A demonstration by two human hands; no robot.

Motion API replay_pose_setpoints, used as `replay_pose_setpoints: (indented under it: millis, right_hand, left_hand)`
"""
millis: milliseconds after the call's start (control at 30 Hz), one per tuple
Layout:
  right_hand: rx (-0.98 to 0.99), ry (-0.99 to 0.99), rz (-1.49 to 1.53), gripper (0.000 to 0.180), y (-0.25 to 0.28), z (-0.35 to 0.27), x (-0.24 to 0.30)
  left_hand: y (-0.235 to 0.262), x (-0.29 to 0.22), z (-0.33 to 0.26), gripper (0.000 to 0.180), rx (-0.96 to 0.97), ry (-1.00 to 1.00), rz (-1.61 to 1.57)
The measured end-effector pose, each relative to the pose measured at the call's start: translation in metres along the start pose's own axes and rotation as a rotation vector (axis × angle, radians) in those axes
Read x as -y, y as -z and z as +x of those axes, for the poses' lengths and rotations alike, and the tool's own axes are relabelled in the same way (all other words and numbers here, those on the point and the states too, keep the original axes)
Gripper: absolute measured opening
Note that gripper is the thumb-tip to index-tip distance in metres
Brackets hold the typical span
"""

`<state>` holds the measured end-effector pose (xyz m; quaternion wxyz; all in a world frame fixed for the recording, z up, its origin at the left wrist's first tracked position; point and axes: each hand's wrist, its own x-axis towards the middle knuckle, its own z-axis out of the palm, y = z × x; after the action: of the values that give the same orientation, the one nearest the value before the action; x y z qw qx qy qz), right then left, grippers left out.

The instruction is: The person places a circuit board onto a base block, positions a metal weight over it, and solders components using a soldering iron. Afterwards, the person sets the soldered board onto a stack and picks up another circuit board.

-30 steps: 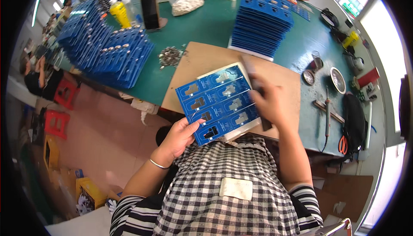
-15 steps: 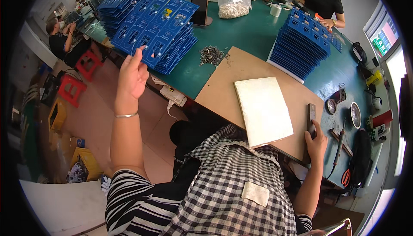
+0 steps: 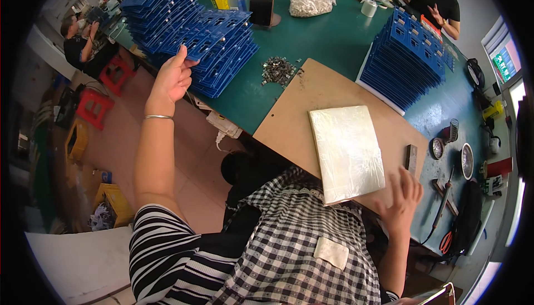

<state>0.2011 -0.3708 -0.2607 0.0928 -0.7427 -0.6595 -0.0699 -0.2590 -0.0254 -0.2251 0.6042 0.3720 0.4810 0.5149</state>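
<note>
Blue tray (image 3: 192,55), gone from the brown board (image 3: 289,118) since a second ago, is now landing on the near stack at upper left. Left hand (image 3: 169,80) is pinching its edge. Right hand (image 3: 401,196), fingers spread and empty, is hovering by the white pad (image 3: 347,152).

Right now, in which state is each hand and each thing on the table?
left hand: raised, fingers on the edge of a blue tray
blue tray stack: piled, leaning
right hand: open, empty, at the board's near edge
white pad: lying flat on the board
brown board: flat on the table
small metal parts: loose heap
phone: propped upright, screen dark
</note>
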Motion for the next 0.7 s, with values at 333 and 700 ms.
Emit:
replay_pose_setpoints:
  millis: [333, 700]
  right_hand:
    - [0.123, 0.229, 0.044, 0.083, -0.03, 0.012, 0.051]
    - [-0.562, 0.271, 0.52, 0.031, 0.001, 0.037, 0.012]
  left_hand:
    - [0.008, -0.009, -0.017, 0.056, -0.163, 0.031, 0.779]
    - [-0.116, 0.037, -0.071, 0.042, 0.307, -0.069, -0.093]
